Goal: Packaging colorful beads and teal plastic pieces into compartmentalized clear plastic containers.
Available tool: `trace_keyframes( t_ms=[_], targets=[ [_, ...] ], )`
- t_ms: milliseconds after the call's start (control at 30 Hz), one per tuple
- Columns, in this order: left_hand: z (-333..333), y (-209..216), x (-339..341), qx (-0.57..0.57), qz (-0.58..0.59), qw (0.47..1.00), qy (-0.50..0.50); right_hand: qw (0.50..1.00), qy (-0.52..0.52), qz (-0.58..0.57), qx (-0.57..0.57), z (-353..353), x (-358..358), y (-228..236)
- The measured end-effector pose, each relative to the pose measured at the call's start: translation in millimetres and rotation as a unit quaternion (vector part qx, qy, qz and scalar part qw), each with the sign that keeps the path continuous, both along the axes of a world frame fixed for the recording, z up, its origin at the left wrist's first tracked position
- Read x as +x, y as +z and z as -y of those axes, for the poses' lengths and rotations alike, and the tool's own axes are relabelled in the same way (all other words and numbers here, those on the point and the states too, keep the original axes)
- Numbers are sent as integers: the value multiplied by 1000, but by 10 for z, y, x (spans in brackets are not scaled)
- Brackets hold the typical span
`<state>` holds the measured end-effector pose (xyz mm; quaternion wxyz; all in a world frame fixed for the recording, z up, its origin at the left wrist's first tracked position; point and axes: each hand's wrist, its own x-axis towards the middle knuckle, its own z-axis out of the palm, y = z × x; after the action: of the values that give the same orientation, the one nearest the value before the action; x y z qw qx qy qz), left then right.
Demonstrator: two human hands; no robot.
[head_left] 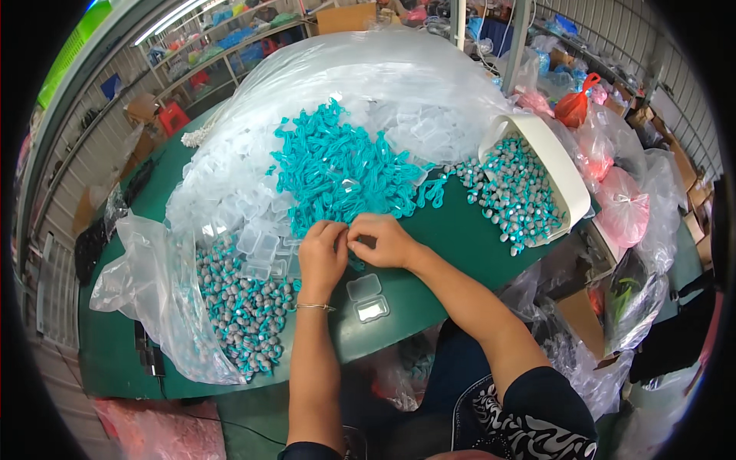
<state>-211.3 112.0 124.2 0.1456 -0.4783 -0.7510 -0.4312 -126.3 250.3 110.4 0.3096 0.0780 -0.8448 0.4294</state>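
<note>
My left hand [323, 251] and my right hand [381, 241] meet at the near edge of a heap of bundled teal cords [345, 169]. Fingertips on both are pinched together, almost touching, and what they hold is hidden. A bit of teal shows just below them. An opened clear plastic case [368, 297] lies on the green table to the right of my left wrist. Left of that wrist, small grey-and-teal plugs [245, 307] are piled, with loose clear cases [261, 249] above them.
A cream bin [563, 172] lies tipped at the right, spilling more grey-and-teal plugs [514, 192]. Clear plastic sheeting [322, 69] surrounds a mass of clear cases behind the cords. A crumpled clear bag [146, 280] covers the green table's [115, 337] left side. Filled bags [625, 207] crowd the right.
</note>
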Motion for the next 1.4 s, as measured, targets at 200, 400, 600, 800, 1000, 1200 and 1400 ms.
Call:
trace_keyframes(
  t_ms=[200,400,600,800,1000,1200,1400],
  targets=[
    [39,-39,14,13,9,1000,2,998,10,-63,2,53,-31,-67],
    [32,-22,15,19,-12,1000,-2,998,5,-68,12,46,-24,-65],
    [16,-8,-14,12,-13,1000,2,997,3,-74,17,26,-67,-54],
    [34,-65,-15,11,-23,1000,-4,997,13,-77,10,46,-37,-65],
    [39,-49,-14,0,13,1000,2,997,6,-80,21,45,-53,-67],
    [21,-66,-24,17,9,1000,-6,998,9,-59,3,58,-16,-22],
    [34,-94,-46,40,-28,999,-6,999,-9,-41,-1,60,28,34]
  ],
)
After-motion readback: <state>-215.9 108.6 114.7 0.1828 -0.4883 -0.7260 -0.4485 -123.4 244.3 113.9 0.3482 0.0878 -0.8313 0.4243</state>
